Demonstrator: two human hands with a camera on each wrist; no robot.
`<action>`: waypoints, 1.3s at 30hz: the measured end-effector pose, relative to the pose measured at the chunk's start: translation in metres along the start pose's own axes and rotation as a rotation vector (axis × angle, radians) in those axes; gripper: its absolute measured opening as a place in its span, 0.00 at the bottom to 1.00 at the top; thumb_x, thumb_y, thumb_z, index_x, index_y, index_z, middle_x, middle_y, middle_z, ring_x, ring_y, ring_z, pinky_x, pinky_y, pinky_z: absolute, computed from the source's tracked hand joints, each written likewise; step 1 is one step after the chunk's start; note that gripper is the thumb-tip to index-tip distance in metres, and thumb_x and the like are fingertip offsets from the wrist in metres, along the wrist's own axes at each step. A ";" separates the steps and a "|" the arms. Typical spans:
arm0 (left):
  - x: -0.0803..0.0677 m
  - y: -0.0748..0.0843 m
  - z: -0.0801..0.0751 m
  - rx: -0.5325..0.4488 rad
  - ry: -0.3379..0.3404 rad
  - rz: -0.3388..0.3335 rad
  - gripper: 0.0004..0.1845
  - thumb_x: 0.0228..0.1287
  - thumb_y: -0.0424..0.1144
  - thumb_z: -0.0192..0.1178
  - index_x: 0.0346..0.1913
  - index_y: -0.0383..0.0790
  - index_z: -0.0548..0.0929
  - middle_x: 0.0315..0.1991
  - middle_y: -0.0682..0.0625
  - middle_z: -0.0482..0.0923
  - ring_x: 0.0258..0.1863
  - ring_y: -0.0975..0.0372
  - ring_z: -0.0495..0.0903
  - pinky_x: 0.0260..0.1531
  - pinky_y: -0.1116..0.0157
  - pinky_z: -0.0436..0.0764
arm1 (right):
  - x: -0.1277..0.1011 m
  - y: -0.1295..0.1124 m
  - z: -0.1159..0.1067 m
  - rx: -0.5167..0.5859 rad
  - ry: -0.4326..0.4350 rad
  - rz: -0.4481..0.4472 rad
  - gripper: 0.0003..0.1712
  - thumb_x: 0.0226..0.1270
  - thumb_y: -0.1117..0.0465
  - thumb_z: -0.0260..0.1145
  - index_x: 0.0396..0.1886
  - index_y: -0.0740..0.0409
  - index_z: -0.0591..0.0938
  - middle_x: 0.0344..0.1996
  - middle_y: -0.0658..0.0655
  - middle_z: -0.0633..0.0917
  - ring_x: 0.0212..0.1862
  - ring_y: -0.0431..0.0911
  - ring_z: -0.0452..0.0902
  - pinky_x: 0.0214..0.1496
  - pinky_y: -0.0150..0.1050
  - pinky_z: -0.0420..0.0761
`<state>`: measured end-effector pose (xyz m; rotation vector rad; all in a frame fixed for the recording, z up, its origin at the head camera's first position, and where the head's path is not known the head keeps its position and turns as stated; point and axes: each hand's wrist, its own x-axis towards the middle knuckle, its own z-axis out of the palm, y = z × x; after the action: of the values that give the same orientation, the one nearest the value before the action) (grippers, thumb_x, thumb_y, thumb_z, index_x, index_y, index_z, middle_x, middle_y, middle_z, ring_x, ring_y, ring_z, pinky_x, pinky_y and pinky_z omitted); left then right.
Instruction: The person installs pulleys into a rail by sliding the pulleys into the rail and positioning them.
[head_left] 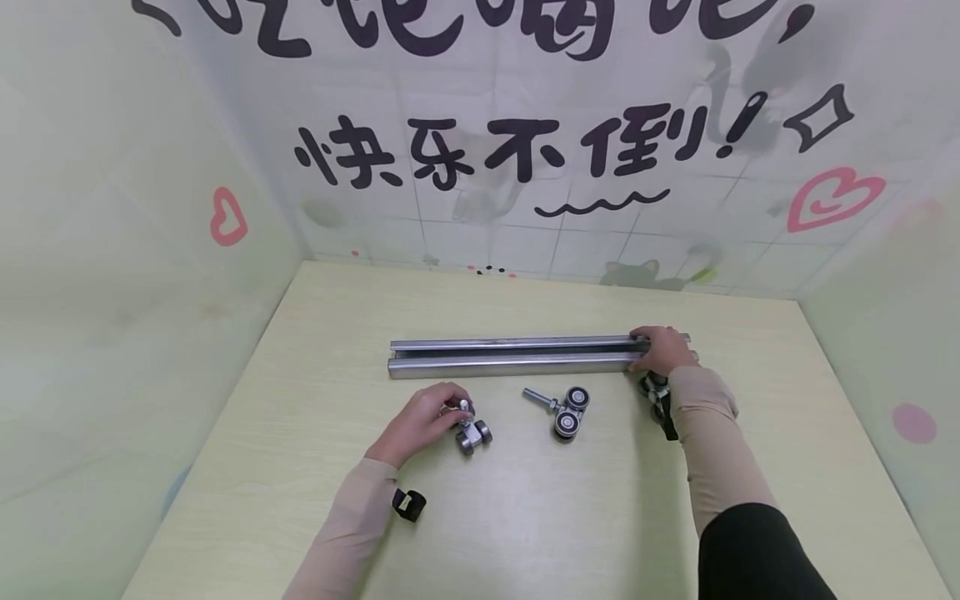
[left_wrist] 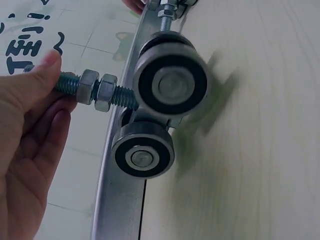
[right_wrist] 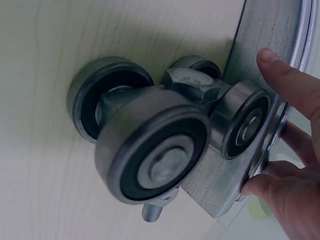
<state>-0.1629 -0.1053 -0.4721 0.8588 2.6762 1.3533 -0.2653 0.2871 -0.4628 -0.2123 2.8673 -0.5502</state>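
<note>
My left hand (head_left: 427, 423) pinches the threaded bolt of a roller trolley (head_left: 474, 436) between thumb and fingers. Two nuts (left_wrist: 96, 90) sit on that bolt, and its wheels (left_wrist: 171, 86) face the left wrist camera. A long slotted steel rail (head_left: 510, 367) lies crosswise on the table. Near the rail's right end, my right hand (head_left: 666, 352) grips it with the thumb on the near side and fingers over the far side. Beside the rail under the right wrist is another wheeled trolley (right_wrist: 155, 145). A third trolley (head_left: 567, 425) lies between the hands, its bolt pointing left.
The pale wooden table (head_left: 525, 517) meets a printed back wall (head_left: 480, 233) behind the rail. Pale side walls (head_left: 900, 350) stand to the left and right. A small black device (head_left: 408, 504) is on the left wrist.
</note>
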 end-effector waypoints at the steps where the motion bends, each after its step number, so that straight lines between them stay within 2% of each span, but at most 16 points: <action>1: 0.000 0.001 -0.001 -0.001 0.006 -0.006 0.06 0.54 0.31 0.62 0.36 0.37 0.78 0.33 0.50 0.79 0.35 0.61 0.78 0.37 0.68 0.80 | 0.000 -0.001 0.000 -0.001 -0.001 0.001 0.34 0.43 0.63 0.74 0.53 0.67 0.74 0.54 0.73 0.72 0.56 0.72 0.60 0.59 0.62 0.62; 4: -0.001 0.001 -0.002 0.005 0.028 -0.023 0.06 0.54 0.33 0.63 0.34 0.39 0.77 0.31 0.52 0.78 0.34 0.63 0.78 0.35 0.68 0.79 | 0.000 -0.001 0.000 -0.004 0.003 -0.001 0.34 0.43 0.63 0.74 0.53 0.67 0.74 0.53 0.73 0.73 0.55 0.71 0.62 0.58 0.61 0.63; 10: -0.002 0.001 -0.003 0.025 0.084 -0.001 0.07 0.51 0.33 0.65 0.32 0.39 0.77 0.29 0.53 0.77 0.30 0.65 0.76 0.29 0.70 0.78 | 0.000 0.000 0.000 0.000 -0.005 0.008 0.34 0.44 0.63 0.73 0.53 0.67 0.74 0.54 0.73 0.72 0.56 0.71 0.61 0.57 0.62 0.63; 15: -0.003 0.000 -0.002 0.010 0.123 0.007 0.08 0.49 0.31 0.67 0.30 0.37 0.77 0.28 0.51 0.77 0.30 0.64 0.76 0.30 0.70 0.80 | 0.001 0.001 -0.001 0.009 -0.022 0.033 0.35 0.46 0.63 0.72 0.56 0.67 0.72 0.56 0.73 0.70 0.59 0.72 0.56 0.58 0.63 0.62; 22: -0.005 -0.004 0.002 0.009 0.155 -0.020 0.09 0.48 0.31 0.67 0.30 0.36 0.77 0.28 0.50 0.78 0.30 0.62 0.78 0.31 0.68 0.81 | 0.000 -0.002 -0.002 0.006 -0.027 0.034 0.35 0.45 0.63 0.73 0.55 0.67 0.72 0.55 0.74 0.70 0.58 0.73 0.56 0.58 0.63 0.62; 25: -0.006 -0.007 0.005 0.015 0.171 -0.031 0.09 0.48 0.31 0.67 0.31 0.36 0.77 0.28 0.49 0.79 0.30 0.61 0.79 0.31 0.66 0.81 | 0.001 0.001 -0.002 0.026 -0.031 0.032 0.36 0.43 0.61 0.74 0.54 0.66 0.73 0.55 0.73 0.71 0.58 0.73 0.57 0.58 0.63 0.62; 30: -0.006 -0.010 0.008 -0.016 0.185 -0.040 0.10 0.47 0.30 0.68 0.31 0.36 0.77 0.28 0.49 0.79 0.30 0.61 0.79 0.30 0.67 0.81 | 0.006 0.009 0.000 0.046 -0.021 0.003 0.37 0.41 0.54 0.77 0.53 0.61 0.75 0.54 0.70 0.73 0.57 0.73 0.57 0.57 0.63 0.63; 34: -0.006 -0.012 0.011 -0.058 0.181 -0.059 0.10 0.46 0.30 0.68 0.31 0.36 0.77 0.28 0.49 0.80 0.29 0.62 0.79 0.28 0.69 0.81 | 0.002 0.003 -0.003 0.050 -0.032 0.022 0.36 0.43 0.59 0.75 0.54 0.65 0.74 0.55 0.72 0.72 0.59 0.73 0.55 0.60 0.63 0.59; 39: -0.008 -0.013 0.013 -0.042 0.197 -0.055 0.11 0.45 0.31 0.69 0.32 0.37 0.77 0.29 0.50 0.80 0.30 0.62 0.79 0.31 0.69 0.81 | -0.001 -0.002 -0.002 0.017 -0.018 0.019 0.35 0.44 0.63 0.73 0.54 0.68 0.73 0.55 0.74 0.71 0.59 0.74 0.56 0.60 0.63 0.59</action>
<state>-0.1588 -0.1053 -0.4918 0.6757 2.7787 1.5517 -0.2649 0.2866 -0.4601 -0.1861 2.8437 -0.5655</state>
